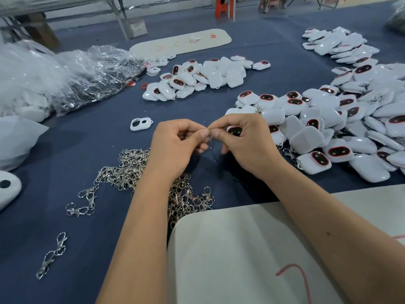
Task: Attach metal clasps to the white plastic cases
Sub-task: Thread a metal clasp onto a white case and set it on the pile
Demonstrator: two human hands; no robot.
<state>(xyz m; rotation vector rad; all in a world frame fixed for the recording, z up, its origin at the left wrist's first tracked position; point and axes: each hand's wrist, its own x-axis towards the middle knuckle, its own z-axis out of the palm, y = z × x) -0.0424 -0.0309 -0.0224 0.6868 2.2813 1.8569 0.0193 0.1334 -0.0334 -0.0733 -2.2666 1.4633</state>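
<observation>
Both hands meet above the blue table. My left hand pinches a small metal clasp that hangs between the fingertips. My right hand grips a white plastic case with a dark red-rimmed window, and its thumb and forefinger pinch the clasp's ring too. A heap of loose silver clasps lies under my left forearm. White cases lie piled to the right and farther back in the middle.
Crumpled clear plastic bags fill the left side. A lone white frame piece lies on the blue cloth. Two stray clasps sit near the front left. A pale board covers the front edge, another board at the back.
</observation>
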